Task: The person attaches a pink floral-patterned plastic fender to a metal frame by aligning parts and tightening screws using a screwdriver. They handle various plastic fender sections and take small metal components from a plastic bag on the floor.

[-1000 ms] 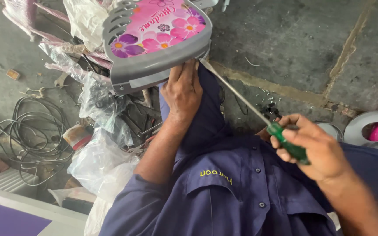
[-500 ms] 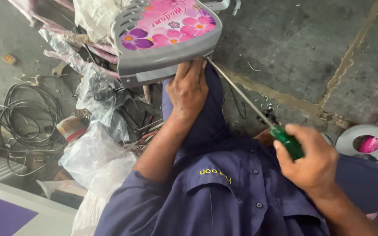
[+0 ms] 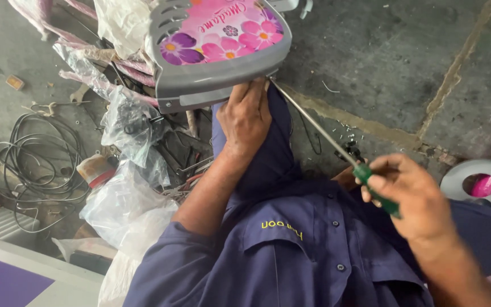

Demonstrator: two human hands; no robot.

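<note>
Overhead, I saw my left hand (image 3: 246, 116) pressed flat against the underside edge of a grey plastic panel (image 3: 218, 48) with a pink and purple flower print, its fingers spread open against the rim and propping it on my raised knee rather than closing round it. My right hand (image 3: 407, 193) was closed round the green handle of a long screwdriver (image 3: 336, 149), whose thin metal shaft ran up and to the left until its tip met the lower right corner of the panel, just beside my left fingertips.

As for containers, several clear plastic bags (image 3: 126, 128) lay heaped on the concrete floor (image 3: 382, 62) to the left of my leg. One held dark parts I could not make out through the crumpled film; another, lower down, looked whitish and I could not tell its contents. A small round tub (image 3: 95, 169) with a red band sat among them, near a loose coil of black cable (image 3: 29, 165). At the far right a grey ring-shaped part (image 3: 475, 181) rested on the floor with something pink showing through its opening. Small screws lay scattered on the floor near the screwdriver shaft.
</note>
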